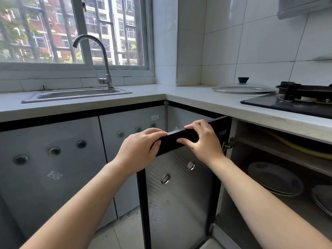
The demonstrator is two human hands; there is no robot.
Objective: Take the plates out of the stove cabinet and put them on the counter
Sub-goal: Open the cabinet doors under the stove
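The cabinet door (179, 194) under the stove stands swung open toward me, grey with a black frame. My left hand (142, 148) grips the door's black top edge near its outer corner. My right hand (203, 139) holds the same edge further right, fingers curled over it. Inside the open cabinet, low on the right, lies a grey plate (274, 178) in shadow. A second plate (323, 200) shows partly at the frame's right edge. The white counter (206, 99) runs above the cabinet.
A black gas stove (291, 103) sits on the counter at right, with a glass pot lid (244, 88) beside it. A steel sink (75, 95) with a tap lies at left under the window. A yellow hose (305, 150) runs inside the cabinet above the plates.
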